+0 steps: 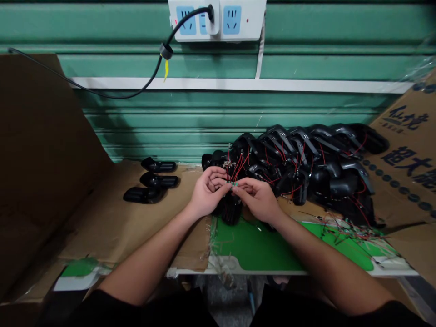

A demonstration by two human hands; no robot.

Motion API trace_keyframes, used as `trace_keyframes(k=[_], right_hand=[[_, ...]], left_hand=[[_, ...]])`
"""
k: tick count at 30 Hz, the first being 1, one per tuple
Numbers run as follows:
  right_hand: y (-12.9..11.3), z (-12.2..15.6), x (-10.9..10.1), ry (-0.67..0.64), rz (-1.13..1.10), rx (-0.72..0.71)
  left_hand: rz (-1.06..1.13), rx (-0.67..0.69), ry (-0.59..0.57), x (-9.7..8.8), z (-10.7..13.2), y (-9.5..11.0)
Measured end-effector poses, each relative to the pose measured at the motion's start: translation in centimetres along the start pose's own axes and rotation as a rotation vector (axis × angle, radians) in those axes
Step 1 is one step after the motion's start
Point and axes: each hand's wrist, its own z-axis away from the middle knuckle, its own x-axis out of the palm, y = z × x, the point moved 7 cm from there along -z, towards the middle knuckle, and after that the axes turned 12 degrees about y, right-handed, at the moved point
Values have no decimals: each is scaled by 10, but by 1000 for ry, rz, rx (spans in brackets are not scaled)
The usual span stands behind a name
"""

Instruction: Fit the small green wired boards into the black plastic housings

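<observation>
As your left hand (208, 191) and right hand (255, 199) curl nearly shut, both pinch a tiny green part (234, 184) | part: between your fingertips, red wires (240, 165) just behind | right: heaped black housings (299, 168)

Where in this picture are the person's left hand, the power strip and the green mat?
Left hand (208, 191): head view, on the back of the hand.
Power strip (232, 20): head view, on its right socket.
Green mat (254, 245): head view, on its bare surface.

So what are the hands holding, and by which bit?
The left hand and right hand pinch a small green piece between their fingers, by its two ends.
</observation>
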Motion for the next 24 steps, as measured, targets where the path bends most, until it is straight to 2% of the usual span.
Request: trace_keyframes(k=[3,5,9,13,20,24], right_hand=[[-2,-1,-1,10,-35,12],[-5,0,-2,-7,-2,-13],[-9,0,-3,-75,108,-76],[-6,-3,-7,-84,144,-108],[10,-6,-6,-70,18,-16],[9,-6,-6,-69,-28,-11]], left_hand=[[-7,-143,-36,2,-1,-9],[-4,-188,-23,1,-2,-11],[-17,-203,-54,2,-1,-14],[-59,-203,-77,1,0,-17],[-63,-241,-65,3,3,-16],[-28,-228,-32,0,0,-10]])
